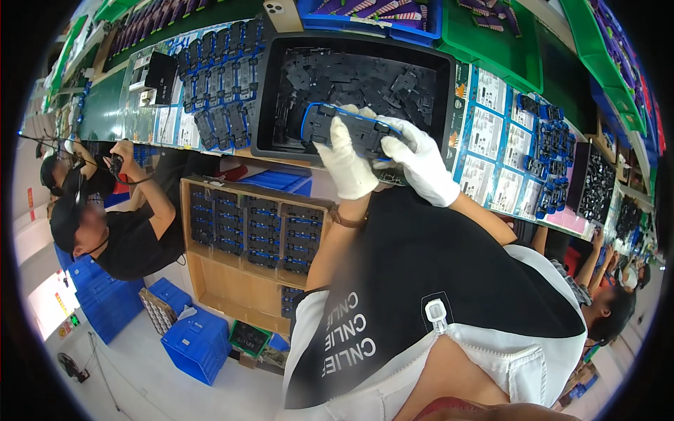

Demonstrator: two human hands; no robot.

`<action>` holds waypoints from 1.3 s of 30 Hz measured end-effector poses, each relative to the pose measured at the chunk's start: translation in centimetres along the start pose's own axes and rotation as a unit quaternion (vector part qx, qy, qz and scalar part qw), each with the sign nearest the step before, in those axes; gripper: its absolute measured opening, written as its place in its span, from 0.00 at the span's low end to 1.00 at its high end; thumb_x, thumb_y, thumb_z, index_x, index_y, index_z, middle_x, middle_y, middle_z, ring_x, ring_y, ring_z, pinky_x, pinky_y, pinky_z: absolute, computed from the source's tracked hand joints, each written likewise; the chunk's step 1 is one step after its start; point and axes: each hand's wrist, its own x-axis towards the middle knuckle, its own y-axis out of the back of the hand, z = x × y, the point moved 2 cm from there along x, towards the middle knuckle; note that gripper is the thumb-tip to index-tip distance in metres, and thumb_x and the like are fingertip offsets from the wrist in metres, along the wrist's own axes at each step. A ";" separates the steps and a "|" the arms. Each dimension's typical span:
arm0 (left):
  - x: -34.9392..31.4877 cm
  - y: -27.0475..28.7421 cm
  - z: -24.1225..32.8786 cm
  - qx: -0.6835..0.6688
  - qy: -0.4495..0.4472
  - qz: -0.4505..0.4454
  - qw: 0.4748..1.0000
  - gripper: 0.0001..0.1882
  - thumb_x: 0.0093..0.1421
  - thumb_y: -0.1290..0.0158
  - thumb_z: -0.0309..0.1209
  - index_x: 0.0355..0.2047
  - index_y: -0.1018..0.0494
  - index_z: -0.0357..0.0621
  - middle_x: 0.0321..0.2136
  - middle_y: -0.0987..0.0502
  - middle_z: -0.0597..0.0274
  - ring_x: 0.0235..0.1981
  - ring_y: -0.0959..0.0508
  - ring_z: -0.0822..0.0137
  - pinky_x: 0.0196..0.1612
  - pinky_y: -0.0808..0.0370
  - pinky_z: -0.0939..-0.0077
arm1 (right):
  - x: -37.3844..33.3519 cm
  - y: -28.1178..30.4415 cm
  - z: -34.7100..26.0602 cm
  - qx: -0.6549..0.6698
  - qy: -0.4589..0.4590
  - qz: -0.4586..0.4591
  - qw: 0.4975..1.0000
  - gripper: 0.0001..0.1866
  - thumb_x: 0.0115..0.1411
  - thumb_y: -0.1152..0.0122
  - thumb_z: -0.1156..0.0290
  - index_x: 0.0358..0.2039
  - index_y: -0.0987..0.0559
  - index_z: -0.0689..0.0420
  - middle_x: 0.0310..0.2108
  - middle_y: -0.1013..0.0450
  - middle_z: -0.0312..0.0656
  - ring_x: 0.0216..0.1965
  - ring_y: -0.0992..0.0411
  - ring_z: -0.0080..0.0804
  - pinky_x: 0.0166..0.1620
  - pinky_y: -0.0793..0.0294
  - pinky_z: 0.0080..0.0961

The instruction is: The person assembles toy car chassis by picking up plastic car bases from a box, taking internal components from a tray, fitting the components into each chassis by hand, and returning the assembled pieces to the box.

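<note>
Both gloved hands hold a black toy-car chassis (pixel 359 133) with a blue rim, above the near side of a black bin (pixel 264 116). My left hand (pixel 345 167), in a white glove, is closed on its near left part, thumb across the dark face. Closed round its right end is my right hand (pixel 425 167), also gloved in white. Some fingertips are hidden behind the chassis. Loose black plastic parts (pixel 393 77) lie in a heap in the bin under it.
Rows of blue-and-black chassis (pixel 225 81) stand on the bench left of the bin. More car units (pixel 551 158) sit on printed sheets (pixel 484 133) at right. A wooden box (pixel 232 284) holds further chassis. Co-workers (pixel 133 224) are at the left and far right. A phone (pixel 282 14) stands behind the bin.
</note>
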 end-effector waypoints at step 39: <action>2.1 1.8 0.0 -0.081 0.032 -0.024 0.996 0.22 0.66 0.56 0.48 0.46 0.36 0.41 0.40 0.26 0.55 0.41 0.24 0.61 0.47 0.25 0.65 | 0.8 -0.5 0.5 -0.047 -0.009 0.034 0.998 0.27 0.57 0.36 0.67 0.55 0.32 0.63 0.39 0.29 0.38 0.33 0.29 0.18 0.36 0.24 0.17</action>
